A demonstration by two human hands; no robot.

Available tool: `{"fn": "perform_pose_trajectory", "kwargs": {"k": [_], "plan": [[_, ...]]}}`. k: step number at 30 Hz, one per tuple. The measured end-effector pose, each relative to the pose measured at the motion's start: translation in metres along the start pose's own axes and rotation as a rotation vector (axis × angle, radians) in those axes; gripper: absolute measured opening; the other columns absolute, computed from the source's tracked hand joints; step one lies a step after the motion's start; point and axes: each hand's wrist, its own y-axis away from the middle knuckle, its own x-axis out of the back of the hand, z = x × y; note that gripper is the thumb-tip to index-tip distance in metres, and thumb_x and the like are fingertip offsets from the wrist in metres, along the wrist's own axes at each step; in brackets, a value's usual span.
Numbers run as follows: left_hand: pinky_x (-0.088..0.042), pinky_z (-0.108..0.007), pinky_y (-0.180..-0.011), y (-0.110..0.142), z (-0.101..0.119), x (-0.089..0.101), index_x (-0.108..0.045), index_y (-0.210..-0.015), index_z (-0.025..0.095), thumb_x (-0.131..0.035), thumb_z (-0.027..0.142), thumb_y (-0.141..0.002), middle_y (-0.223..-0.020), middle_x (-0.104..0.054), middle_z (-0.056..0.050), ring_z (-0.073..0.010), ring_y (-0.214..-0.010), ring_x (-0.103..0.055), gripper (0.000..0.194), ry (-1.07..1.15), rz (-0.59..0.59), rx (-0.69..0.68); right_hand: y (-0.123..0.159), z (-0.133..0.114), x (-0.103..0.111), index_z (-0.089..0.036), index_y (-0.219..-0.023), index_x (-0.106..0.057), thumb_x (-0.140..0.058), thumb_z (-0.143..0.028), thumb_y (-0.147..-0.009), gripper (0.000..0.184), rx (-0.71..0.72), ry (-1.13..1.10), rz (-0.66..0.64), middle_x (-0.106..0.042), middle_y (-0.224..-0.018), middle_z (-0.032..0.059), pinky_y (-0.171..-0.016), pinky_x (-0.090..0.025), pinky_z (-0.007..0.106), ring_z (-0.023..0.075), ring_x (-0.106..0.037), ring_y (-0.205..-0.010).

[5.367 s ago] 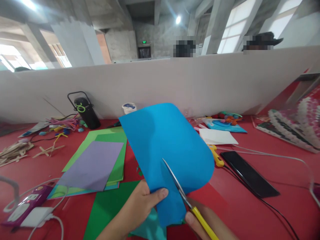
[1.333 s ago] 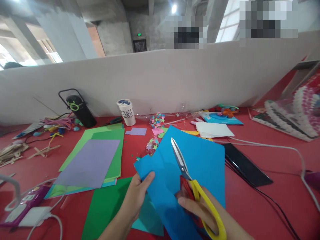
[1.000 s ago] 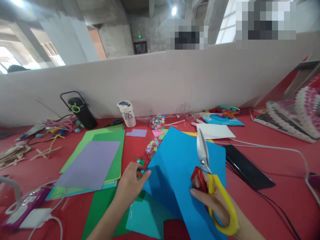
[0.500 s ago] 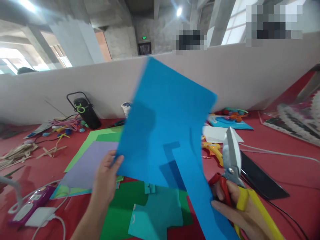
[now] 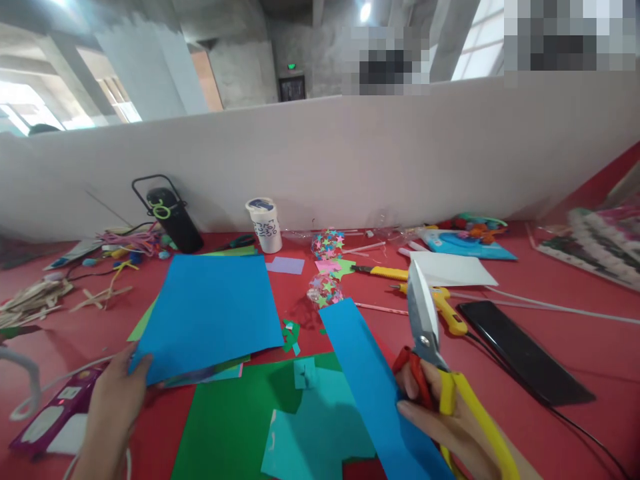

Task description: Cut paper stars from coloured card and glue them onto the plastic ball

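A large blue sheet of paper [image 5: 215, 307] lies over the stack of coloured sheets on the left, and my left hand [image 5: 120, 387] pinches its near left corner. My right hand [image 5: 440, 407] has its fingers through the handles of a pair of scissors [image 5: 424, 313], blades pointing up and together. That same hand also grips a long blue paper strip [image 5: 370, 367], which slants over the middle of the table. Under the strip lie a teal paper piece [image 5: 310, 427] and a green sheet [image 5: 220, 413].
A white cup [image 5: 266, 227] and a black bottle [image 5: 175, 223] stand at the back. Star-filled clear balls [image 5: 326, 291], a yellow cutter [image 5: 387, 272], a glue gun [image 5: 447, 310] and a black phone [image 5: 520, 350] lie on the red table. A purple power strip [image 5: 55, 413] sits at left.
My left hand has moved left and down, taking the large blue sheet from mid-air onto the stack. The strip in my right hand is now apart from it. My right hand has shifted slightly left.
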Motion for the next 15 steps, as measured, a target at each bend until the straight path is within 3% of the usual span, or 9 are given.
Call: {"fn": "perform_pose_trajectory", "kwargs": {"k": [3, 5, 8, 11, 13, 15], "plan": [[-0.051, -0.041, -0.06, -0.007, 0.001, -0.006, -0.059, -0.096, 0.013, -0.044, 0.027, -0.079, -0.07, -0.063, -0.009, -0.0278, -0.06, -0.063, 0.027, -0.21, -0.055, -0.044, 0.0, 0.005, 0.0, -0.023, -0.07, -0.047, -0.063, -0.034, -0.074, 0.02, -0.027, 0.035, 0.022, -0.049, -0.065, -0.0031, -0.054, -0.041, 0.027, 0.0156, -0.047, -0.057], [-0.051, -0.047, -0.073, -0.008, 0.002, -0.012, -0.058, -0.102, 0.009, -0.042, 0.03, -0.08, -0.083, -0.066, -0.017, -0.0348, -0.079, -0.065, 0.034, -0.289, -0.087, -0.09, -0.001, 0.008, -0.001, -0.023, -0.069, -0.048, -0.062, -0.037, -0.071, 0.02, -0.056, 0.072, 0.034, -0.051, -0.065, -0.0018, -0.057, -0.044, 0.029, 0.0175, -0.051, -0.059], [-0.045, -0.053, -0.088, -0.003, 0.002, -0.017, -0.052, -0.114, 0.002, -0.04, 0.036, -0.082, -0.108, -0.06, -0.027, -0.0425, -0.106, -0.057, 0.048, -0.36, -0.107, -0.127, -0.005, 0.011, -0.005, -0.023, -0.072, -0.05, -0.057, -0.036, -0.069, 0.015, -0.139, 0.226, -0.044, -0.054, -0.065, -0.0005, -0.058, -0.045, 0.029, 0.0192, -0.055, -0.061], [-0.038, -0.055, -0.097, 0.003, 0.003, -0.016, -0.049, -0.118, 0.005, -0.038, 0.037, -0.084, -0.122, -0.054, -0.026, -0.0417, -0.12, -0.047, 0.048, -0.477, 0.001, -0.275, -0.012, 0.013, -0.013, -0.023, -0.069, -0.047, -0.053, -0.022, -0.065, 0.007, -0.22, 0.366, -0.164, -0.053, -0.06, -0.0026, -0.053, -0.041, 0.025, 0.0162, -0.053, -0.056], [-0.038, -0.056, -0.099, 0.008, 0.007, -0.018, -0.051, -0.115, 0.012, -0.039, 0.037, -0.085, -0.124, -0.054, -0.021, -0.0389, -0.122, -0.045, 0.042, -0.461, 0.081, -0.435, -0.017, 0.014, -0.021, -0.022, -0.064, -0.044, -0.052, -0.013, -0.061, 0.013, -0.239, 0.413, -0.205, -0.051, -0.057, -0.0043, -0.05, -0.037, 0.023, 0.0138, -0.049, -0.051], [-0.041, -0.053, -0.097, 0.016, 0.015, -0.027, -0.055, -0.111, 0.016, -0.041, 0.039, -0.084, -0.12, -0.058, -0.017, -0.0349, -0.116, -0.053, 0.038, -0.331, 0.013, -0.544, -0.022, 0.015, -0.028, -0.022, -0.062, -0.044, -0.054, -0.01, -0.058, 0.016, -0.246, 0.458, -0.258, -0.051, -0.054, -0.0051, -0.048, -0.033, 0.022, 0.0128, -0.048, -0.049]]}}
